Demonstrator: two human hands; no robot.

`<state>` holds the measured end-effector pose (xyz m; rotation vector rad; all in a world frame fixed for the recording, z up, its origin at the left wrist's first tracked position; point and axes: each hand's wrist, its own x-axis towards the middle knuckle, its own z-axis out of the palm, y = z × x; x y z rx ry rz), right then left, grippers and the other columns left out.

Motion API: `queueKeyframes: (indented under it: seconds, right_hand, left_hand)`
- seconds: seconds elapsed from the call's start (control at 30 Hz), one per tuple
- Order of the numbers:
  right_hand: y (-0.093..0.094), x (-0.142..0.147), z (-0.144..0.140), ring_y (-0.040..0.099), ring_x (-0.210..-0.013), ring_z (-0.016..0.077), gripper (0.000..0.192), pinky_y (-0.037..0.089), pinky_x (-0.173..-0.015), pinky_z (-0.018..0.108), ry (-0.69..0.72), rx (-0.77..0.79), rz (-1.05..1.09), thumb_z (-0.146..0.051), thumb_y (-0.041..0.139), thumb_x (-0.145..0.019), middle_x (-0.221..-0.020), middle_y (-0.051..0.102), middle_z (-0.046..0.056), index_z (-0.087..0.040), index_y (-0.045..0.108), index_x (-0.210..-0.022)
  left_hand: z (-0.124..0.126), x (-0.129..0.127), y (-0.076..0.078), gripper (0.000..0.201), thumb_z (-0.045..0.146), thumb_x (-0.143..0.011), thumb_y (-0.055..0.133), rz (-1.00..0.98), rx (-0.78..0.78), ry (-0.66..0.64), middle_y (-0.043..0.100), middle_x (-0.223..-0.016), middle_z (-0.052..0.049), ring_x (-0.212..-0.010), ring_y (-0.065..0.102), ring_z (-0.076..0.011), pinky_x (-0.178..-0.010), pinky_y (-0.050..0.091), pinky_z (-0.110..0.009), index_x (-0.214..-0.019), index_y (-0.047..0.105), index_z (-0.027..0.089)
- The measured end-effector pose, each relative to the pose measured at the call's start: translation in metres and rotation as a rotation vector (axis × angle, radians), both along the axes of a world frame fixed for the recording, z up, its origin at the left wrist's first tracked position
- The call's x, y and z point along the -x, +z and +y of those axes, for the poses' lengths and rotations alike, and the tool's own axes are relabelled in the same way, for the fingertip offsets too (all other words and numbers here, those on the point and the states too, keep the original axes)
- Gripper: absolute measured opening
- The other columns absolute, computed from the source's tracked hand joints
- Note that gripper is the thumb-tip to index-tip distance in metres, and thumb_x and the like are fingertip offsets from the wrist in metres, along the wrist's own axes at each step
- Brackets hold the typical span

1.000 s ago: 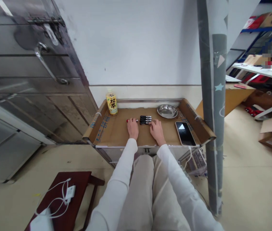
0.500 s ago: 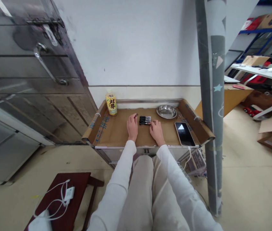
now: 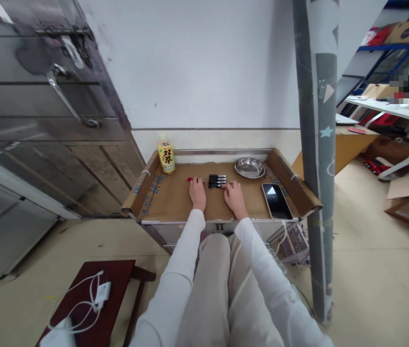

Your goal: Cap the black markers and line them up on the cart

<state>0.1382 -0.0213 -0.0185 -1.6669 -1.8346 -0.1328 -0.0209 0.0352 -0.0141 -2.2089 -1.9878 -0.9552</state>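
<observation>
Both your hands lie palm down on the cardboard-lined tray point(image 3: 170, 205), wrists near its front edge. Your left hand point(image 3: 197, 193) has its fingertips over a red-tipped pen point(image 3: 191, 179), which lies flat on the cardboard and pokes out to the left of your fingers. Whether those fingers pinch the pen or only rest on it, I cannot tell; it is too small in view. Your right hand point(image 3: 235, 197) is spread and holds nothing, its fingertips just at the right end of the black markers point(image 3: 217, 180). These lie side by side in a tight row between your two hands, flat and parallel to the tray's back edge.

By my reading, the work in hand is the sorting or lining up of pens: the black ones are grouped, while the red one lies apart, just to their left. A move on the red pen would call for a clean pinch on its barrel, and a low, level carry so as not to knock the row askew.

Around this, a steel bowl point(image 3: 250, 167) stands behind the right hand, a phone point(image 3: 277, 200) lies to the right of it, and a bottle point(image 3: 166, 155) stands upright in the back left corner.
</observation>
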Motion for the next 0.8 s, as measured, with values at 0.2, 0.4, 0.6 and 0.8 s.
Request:
queueKeyframes:
  seconds: [0.2, 0.4, 0.6, 0.8]
  right_hand:
    - [-0.001, 0.0, 0.001, 0.048, -0.094, 0.0259, 0.028, 0.041, -0.088, 0.038, 0.018, -0.034, 0.021, -0.011, 0.041, -0.088, -0.106, 0.056, 0.014, -0.015, 0.066, -0.101]
    - [-0.003, -0.001, 0.001, 0.047, -0.095, 0.026, 0.028, 0.042, -0.089, 0.038, 0.008, -0.036, 0.012, -0.011, 0.041, -0.088, -0.103, 0.055, 0.013, -0.015, 0.066, -0.102]
    - [-0.004, -0.001, 0.003, 0.048, -0.095, 0.0259, 0.029, 0.041, -0.089, 0.038, 0.0, -0.024, -0.004, -0.011, 0.04, -0.089, -0.104, 0.056, 0.014, -0.015, 0.065, -0.104]
    - [-0.006, -0.001, 0.006, 0.048, -0.094, 0.0256, 0.024, 0.04, -0.087, 0.037, -0.007, -0.021, -0.022, -0.014, 0.043, -0.09, -0.103, 0.056, 0.013, -0.015, 0.065, -0.101]
  left_hand:
    - [0.005, 0.001, -0.005, 0.031, 0.014, -0.096, 0.037, -0.094, -0.013, -0.05, 0.057, -0.128, -0.013, -0.116, 0.053, -0.0242, -0.098, 0.046, -0.039, -0.117, 0.059, 0.018]
    - [0.0, -0.001, 0.0, 0.039, 0.008, -0.093, 0.036, -0.157, 0.027, -0.125, 0.052, -0.137, -0.014, -0.122, 0.053, -0.0236, -0.098, 0.049, -0.038, -0.124, 0.055, 0.02]
    - [-0.015, -0.003, 0.008, 0.025, 0.009, -0.092, 0.041, -0.096, -0.036, -0.344, 0.061, -0.111, -0.01, -0.108, 0.059, -0.02, -0.099, 0.047, -0.033, -0.106, 0.06, 0.018]
    - [-0.017, -0.003, 0.007, 0.017, 0.01, -0.089, 0.047, -0.004, 0.007, -0.378, 0.061, -0.099, -0.009, -0.1, 0.059, -0.0224, -0.096, 0.046, -0.036, -0.093, 0.062, 0.018]
